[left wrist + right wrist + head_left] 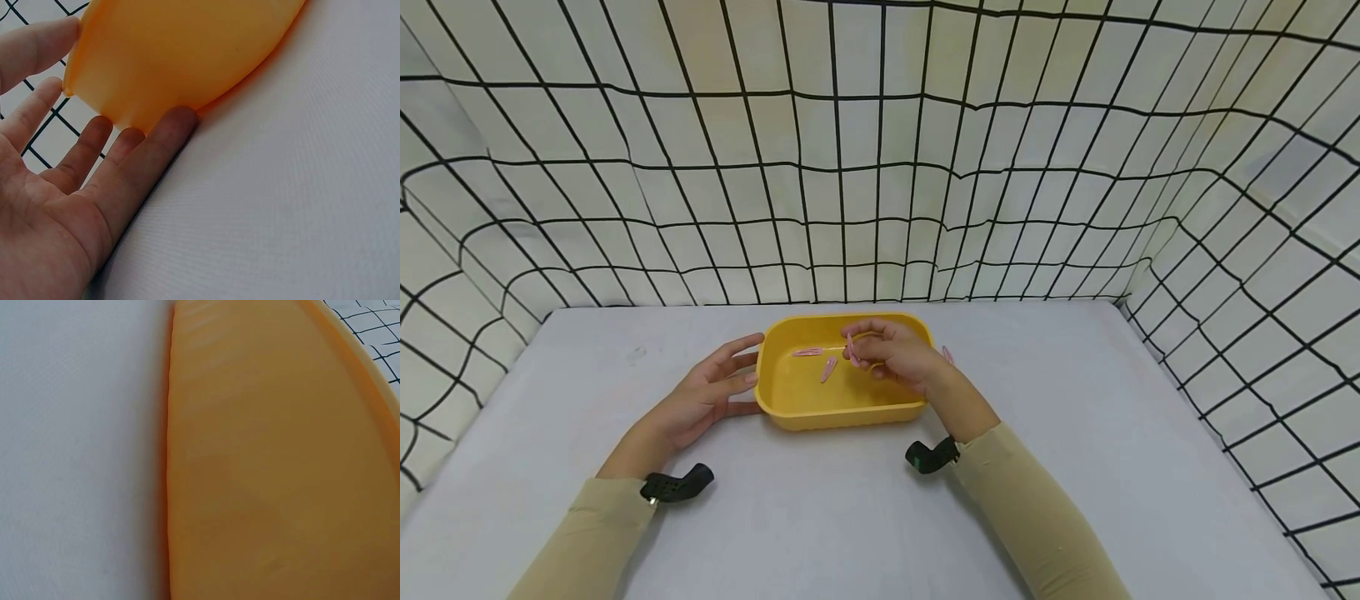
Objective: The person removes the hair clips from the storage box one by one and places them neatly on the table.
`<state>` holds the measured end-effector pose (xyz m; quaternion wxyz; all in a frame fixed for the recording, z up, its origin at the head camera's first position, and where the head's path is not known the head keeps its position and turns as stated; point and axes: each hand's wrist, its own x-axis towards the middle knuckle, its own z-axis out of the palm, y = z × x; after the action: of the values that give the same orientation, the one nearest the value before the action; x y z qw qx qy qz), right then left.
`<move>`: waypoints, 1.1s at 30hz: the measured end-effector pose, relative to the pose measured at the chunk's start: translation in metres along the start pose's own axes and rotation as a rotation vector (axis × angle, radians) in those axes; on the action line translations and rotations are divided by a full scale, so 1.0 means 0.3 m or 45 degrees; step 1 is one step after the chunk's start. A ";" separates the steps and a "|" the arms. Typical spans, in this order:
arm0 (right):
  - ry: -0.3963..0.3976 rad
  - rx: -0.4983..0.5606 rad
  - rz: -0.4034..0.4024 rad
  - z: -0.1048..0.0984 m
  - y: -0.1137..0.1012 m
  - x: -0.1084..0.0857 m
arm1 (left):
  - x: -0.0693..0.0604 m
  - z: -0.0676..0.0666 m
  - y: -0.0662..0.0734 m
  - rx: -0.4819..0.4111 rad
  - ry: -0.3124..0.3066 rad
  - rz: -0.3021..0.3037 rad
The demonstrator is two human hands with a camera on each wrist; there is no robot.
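Head view: pink clip (852, 348) in right grip (900, 353), over tray (797, 397)

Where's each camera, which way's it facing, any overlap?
Head: on the head, facing forward and down at the yellow tray; left hand, right hand and sleeves show.
Left wrist: worn there, facing the tray's end; left hand shows.
Right wrist: worn there, facing the tray's wall; no hand.
Head and left wrist share the left hand.

Snap hair clips (828, 369) pink; tray (820, 419) plain yellow, tabletop (775, 517) white. Sleeves (1037, 508) solid khaki-beige, wrist cameras (688, 483) black. Netting (878, 169) black, gridded; backdrop (857, 133) off-white, faintly yellowish in patches.
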<state>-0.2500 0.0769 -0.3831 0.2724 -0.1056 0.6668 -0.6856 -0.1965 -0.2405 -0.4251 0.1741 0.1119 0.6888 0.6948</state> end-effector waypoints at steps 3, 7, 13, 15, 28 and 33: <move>-0.014 0.070 0.005 0.002 -0.001 0.000 | 0.001 0.000 -0.002 0.000 -0.004 0.003; -0.022 0.205 0.007 0.005 -0.003 0.000 | 0.001 0.000 -0.001 0.001 -0.007 0.004; -0.005 0.231 -0.006 0.005 -0.004 -0.002 | 0.000 0.002 -0.001 0.003 -0.008 0.005; 0.006 0.207 -0.015 0.005 -0.003 -0.001 | -0.001 0.003 -0.001 0.003 -0.005 0.004; 0.009 0.186 -0.028 -0.013 -0.009 -0.013 | 0.000 0.003 -0.001 0.009 0.009 -0.004; -0.012 0.145 -0.017 -0.023 -0.019 -0.029 | -0.001 0.003 -0.002 0.008 0.011 -0.004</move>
<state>-0.2476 0.0870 -0.3762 0.2763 -0.0975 0.6248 -0.7237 -0.1959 -0.2398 -0.4258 0.1720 0.1083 0.6918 0.6929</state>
